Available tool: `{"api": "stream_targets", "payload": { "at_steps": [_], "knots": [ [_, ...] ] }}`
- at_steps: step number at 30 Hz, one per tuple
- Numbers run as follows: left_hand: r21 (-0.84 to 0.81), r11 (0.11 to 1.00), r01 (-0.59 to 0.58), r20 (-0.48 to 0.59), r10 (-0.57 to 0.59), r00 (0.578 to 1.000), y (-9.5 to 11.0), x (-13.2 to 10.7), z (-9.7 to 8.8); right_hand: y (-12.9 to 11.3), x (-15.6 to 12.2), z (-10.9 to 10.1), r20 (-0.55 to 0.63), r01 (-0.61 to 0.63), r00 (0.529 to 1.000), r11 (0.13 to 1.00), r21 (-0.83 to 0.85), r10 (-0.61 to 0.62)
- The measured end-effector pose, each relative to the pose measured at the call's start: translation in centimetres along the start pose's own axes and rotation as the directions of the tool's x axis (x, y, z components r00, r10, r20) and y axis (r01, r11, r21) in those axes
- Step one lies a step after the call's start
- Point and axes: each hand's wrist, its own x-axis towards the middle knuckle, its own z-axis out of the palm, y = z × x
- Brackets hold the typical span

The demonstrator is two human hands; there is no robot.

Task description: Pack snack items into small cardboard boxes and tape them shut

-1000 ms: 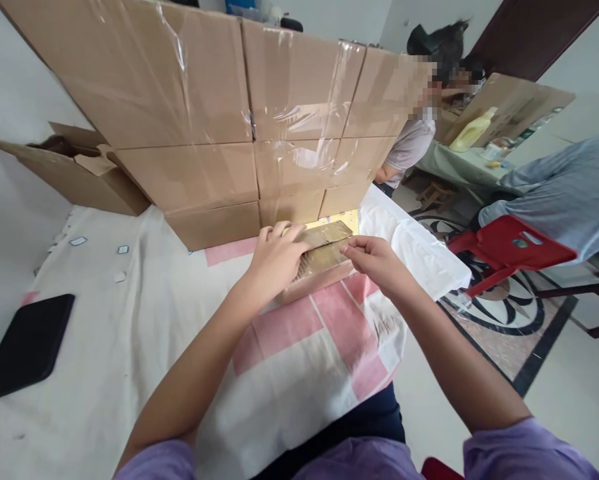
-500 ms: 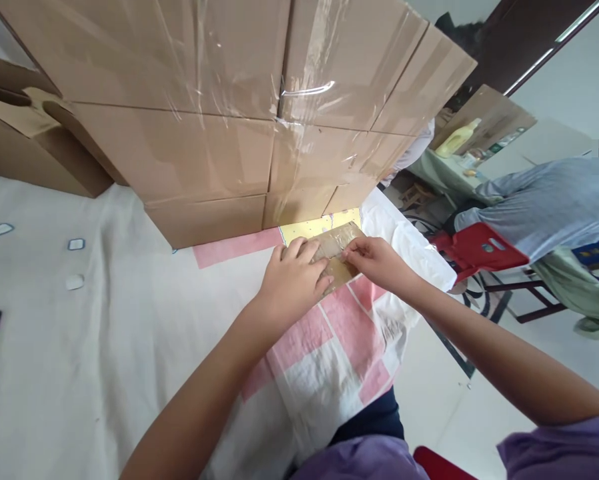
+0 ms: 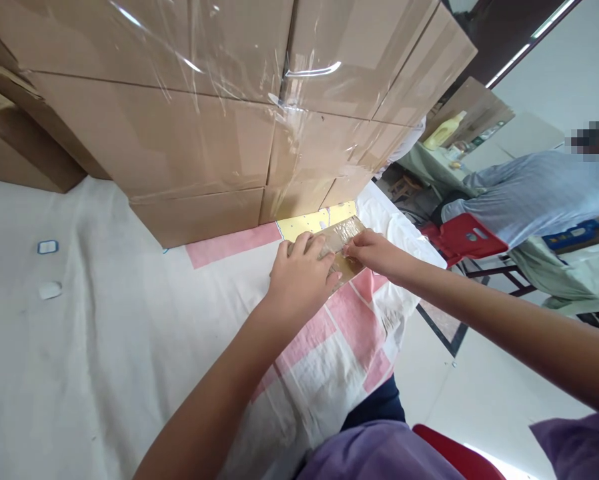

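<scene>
A small piece of brown cardboard (image 3: 352,265) with shiny clear tape (image 3: 348,230) across it lies on the cloth near the table's right edge. My left hand (image 3: 300,270) rests flat on its left part, fingers spread, covering that end. At the right part of the cardboard, my right hand (image 3: 372,252) has thumb and fingertips pinched together against the surface. What those fingertips hold is too small and hidden to make out; it may be the tape's edge.
Just beyond stands a tall stack of taped cardboard boxes (image 3: 199,143). An opened carton (image 3: 24,140) is at the left. Patterned cloth (image 3: 144,333) covers the table. At right, another person (image 3: 544,193) sits on a red chair (image 3: 472,240) by a table with a yellow bottle (image 3: 444,130).
The camera view has shifted slightly. My left hand keeps its place on the cardboard, and my right hand still pinches at it, its wrist a little flatter.
</scene>
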Motion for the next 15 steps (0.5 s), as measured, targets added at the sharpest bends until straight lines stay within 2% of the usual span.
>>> {"api": "stream_targets", "payload": {
  "at_steps": [6,10,12,15],
  "knots": [
    [-0.050,0.999,0.010,0.017,-0.009,1.000,0.0,0.1,-0.2,-0.3,-0.1,0.5,-0.068,0.002,0.998,0.989,-0.145,-0.012],
    [-0.085,0.990,-0.113,0.015,0.115,0.993,-0.3,0.7,0.0,-0.7,-0.2,0.6,-0.044,0.029,0.998,0.984,-0.175,-0.038],
    [-0.098,0.983,-0.156,0.039,0.160,0.986,-0.4,1.0,0.1,-1.0,-0.1,0.6,-0.037,-0.009,0.999,0.958,-0.287,-0.002],
    [-0.094,0.987,-0.132,0.056,0.137,0.989,-0.5,1.3,0.3,-1.4,0.3,0.6,-0.052,-0.078,0.997,0.861,-0.502,0.060]
  ]
}}
